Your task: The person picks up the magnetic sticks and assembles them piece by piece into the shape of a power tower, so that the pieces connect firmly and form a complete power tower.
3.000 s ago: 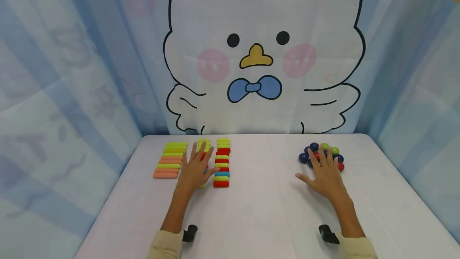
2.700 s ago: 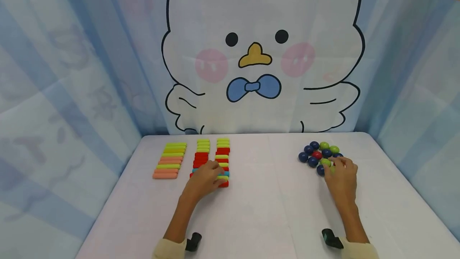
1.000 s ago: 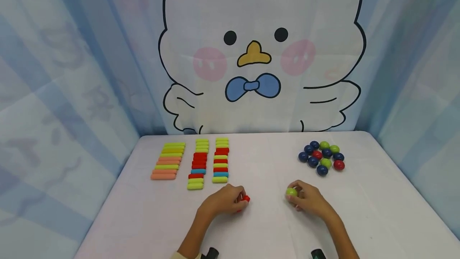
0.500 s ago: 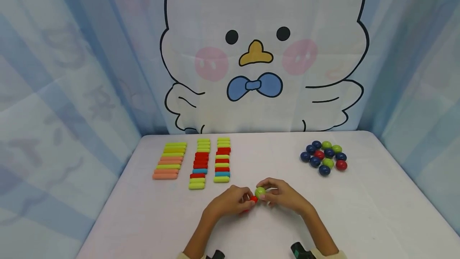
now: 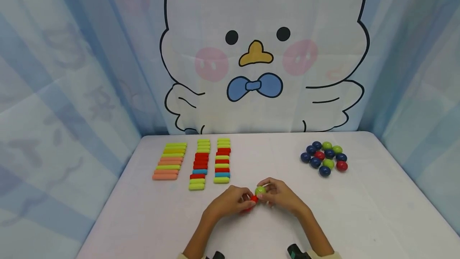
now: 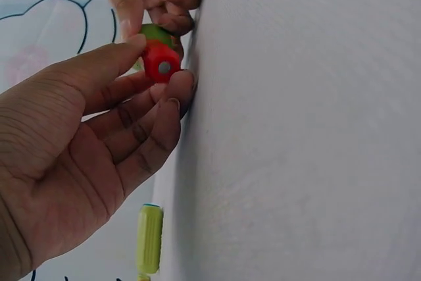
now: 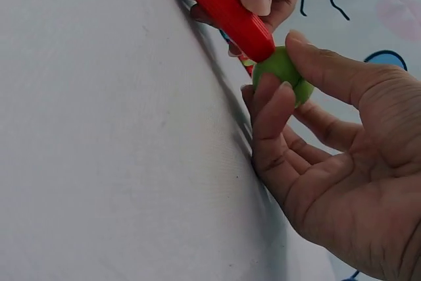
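From the head view the two hands meet low over the middle of the white table (image 5: 377, 211), the left hand (image 5: 226, 205) pinching a short red stick (image 5: 253, 199) and the right hand (image 5: 282, 197) pinching a green ball (image 5: 260, 190), the stick's end touching the ball; to do this join well I'd say the stick wants to stay square to the ball, with both pinches kept back from the touching spot so the fingers don't block it. Well apart, rows of coloured sticks (image 5: 201, 163) lie to the left and a cluster of balls (image 5: 324, 157) to the right. In the left wrist view the red stick (image 6: 160, 64) shows end-on, a small grey disc at the centre of its face, held between thumb and curled fingertips (image 6: 177, 87), with the green ball (image 6: 155, 31) just behind it in the other hand; a yellow-green stick (image 6: 148, 237) lies below on the cloth. In the right wrist view the red stick (image 7: 231, 14) is smooth, rounded and glossy, slanting down onto the top of the green ball (image 7: 283, 74), which is plain and matte, gripped by thumb and forefinger while the other fingers curl loosely beneath.
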`<state>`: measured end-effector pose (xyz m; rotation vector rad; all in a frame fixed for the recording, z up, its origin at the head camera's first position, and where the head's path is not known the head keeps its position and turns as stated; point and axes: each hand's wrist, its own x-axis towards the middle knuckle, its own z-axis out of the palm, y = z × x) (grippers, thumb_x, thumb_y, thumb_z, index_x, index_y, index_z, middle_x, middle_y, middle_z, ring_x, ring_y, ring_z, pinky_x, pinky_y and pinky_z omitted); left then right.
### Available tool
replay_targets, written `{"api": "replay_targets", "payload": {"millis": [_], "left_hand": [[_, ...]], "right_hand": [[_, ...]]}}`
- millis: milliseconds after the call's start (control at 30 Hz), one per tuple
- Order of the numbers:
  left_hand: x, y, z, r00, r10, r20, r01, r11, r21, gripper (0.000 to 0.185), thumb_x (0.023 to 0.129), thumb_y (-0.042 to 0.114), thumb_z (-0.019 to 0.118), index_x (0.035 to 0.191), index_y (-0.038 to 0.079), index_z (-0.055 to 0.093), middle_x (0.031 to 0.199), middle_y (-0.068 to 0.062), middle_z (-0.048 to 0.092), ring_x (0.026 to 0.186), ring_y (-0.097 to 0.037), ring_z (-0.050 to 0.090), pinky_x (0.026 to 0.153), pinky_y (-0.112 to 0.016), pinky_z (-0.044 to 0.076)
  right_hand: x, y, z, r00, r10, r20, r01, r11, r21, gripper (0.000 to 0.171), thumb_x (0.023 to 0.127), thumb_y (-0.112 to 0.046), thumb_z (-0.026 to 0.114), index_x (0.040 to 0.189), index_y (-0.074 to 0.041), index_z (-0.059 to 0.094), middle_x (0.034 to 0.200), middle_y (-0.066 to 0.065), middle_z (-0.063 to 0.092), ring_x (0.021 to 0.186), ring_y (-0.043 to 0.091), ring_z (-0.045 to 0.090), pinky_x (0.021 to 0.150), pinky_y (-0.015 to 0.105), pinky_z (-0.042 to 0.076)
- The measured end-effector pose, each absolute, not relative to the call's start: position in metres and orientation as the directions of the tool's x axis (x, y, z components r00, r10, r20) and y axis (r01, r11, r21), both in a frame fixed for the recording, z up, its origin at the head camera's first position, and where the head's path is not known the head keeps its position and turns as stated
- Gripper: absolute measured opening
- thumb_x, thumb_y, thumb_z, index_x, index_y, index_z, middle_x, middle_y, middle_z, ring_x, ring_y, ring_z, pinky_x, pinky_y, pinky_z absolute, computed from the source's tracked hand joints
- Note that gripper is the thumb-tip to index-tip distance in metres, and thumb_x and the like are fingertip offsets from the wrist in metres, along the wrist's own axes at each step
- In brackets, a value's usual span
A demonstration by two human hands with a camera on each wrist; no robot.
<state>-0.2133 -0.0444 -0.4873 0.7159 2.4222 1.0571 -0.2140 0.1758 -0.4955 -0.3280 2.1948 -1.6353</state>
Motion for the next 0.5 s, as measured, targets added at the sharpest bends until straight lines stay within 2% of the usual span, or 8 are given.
{"api": "replay_targets", "payload": {"millis": [133,233,300,400,500], "left_hand": [[-0.214,-0.049,-0.487,-0.85,0.517,-0.107,0.288,0.624,0.726,0.023,0.095,0.027,0.065,0.107,0.008,0.069,0.071,0.005,0.063,0.061,-0.005,0.055,0.06,-0.017,0.048],[-0.214,-0.055,-0.485,-0.934,0.358,-0.011,0.271,0.727,0.631,0.016,0.092,0.023,0.068,0.102,0.011,0.068,0.075,0.004,0.064,0.066,-0.007,0.054,0.061,-0.017,0.048],[-0.215,-0.059,-0.484,-0.97,0.235,0.07,0.235,0.807,0.542,0.014,0.089,0.018,0.072,0.1,0.011,0.069,0.083,0.002,0.066,0.073,-0.01,0.058,0.065,-0.019,0.053],[-0.216,-0.065,-0.483,-0.987,0.091,0.129,0.137,0.897,0.42,0.022,0.084,0.014,0.077,0.105,0.011,0.07,0.093,-0.007,0.067,0.077,-0.017,0.063,0.069,-0.027,0.058],[-0.218,-0.07,-0.483,-0.993,0.032,0.115,0.071,0.932,0.355,0.032,0.081,0.012,0.079,0.111,0.012,0.07,0.099,-0.011,0.063,0.077,-0.019,0.063,0.07,-0.031,0.059]], "right_hand": [[-0.217,0.175,-0.497,-0.931,-0.308,-0.193,0.104,0.285,-0.953,0.048,0.089,-0.026,0.072,0.123,0.003,0.054,0.1,0.01,0.068,0.073,0.017,0.059,0.061,0.026,0.052],[-0.22,0.177,-0.499,-0.941,-0.273,-0.202,0.131,0.258,-0.957,0.051,0.09,-0.028,0.07,0.126,0.003,0.053,0.102,0.01,0.069,0.074,0.017,0.06,0.061,0.025,0.051],[-0.223,0.179,-0.5,-0.94,-0.27,-0.209,0.147,0.232,-0.961,0.051,0.091,-0.028,0.069,0.129,0.003,0.052,0.105,0.011,0.069,0.077,0.017,0.062,0.061,0.024,0.051],[-0.225,0.183,-0.501,-0.934,-0.285,-0.214,0.162,0.196,-0.967,0.051,0.094,-0.026,0.065,0.132,0.004,0.05,0.108,0.011,0.068,0.081,0.015,0.063,0.061,0.023,0.051],[-0.226,0.186,-0.502,-0.929,-0.295,-0.223,0.182,0.16,-0.97,0.05,0.096,-0.024,0.062,0.135,0.005,0.047,0.108,0.011,0.067,0.081,0.012,0.063,0.061,0.02,0.051]]}}
